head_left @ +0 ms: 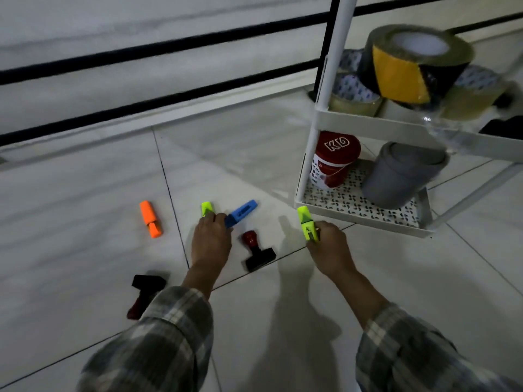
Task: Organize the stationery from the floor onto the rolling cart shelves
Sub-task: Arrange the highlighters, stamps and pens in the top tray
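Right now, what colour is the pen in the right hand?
Bright yellow-green; the head view shows the highlighter in the right hand.

The floor (85, 179) is laid with large, pale grey glossy tiles split by thin dark grout lines. Behind it stands a pale marbled wall (141, 29) crossed by black horizontal stripes (169, 49) above a white skirting (198, 108). The light is dim.

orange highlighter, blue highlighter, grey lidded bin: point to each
orange plastic highlighter (149, 215), head view, middle of its barrel
blue plastic highlighter (244, 211), head view, its exposed body
grey round lidded bin (396, 182), head view, its side wall
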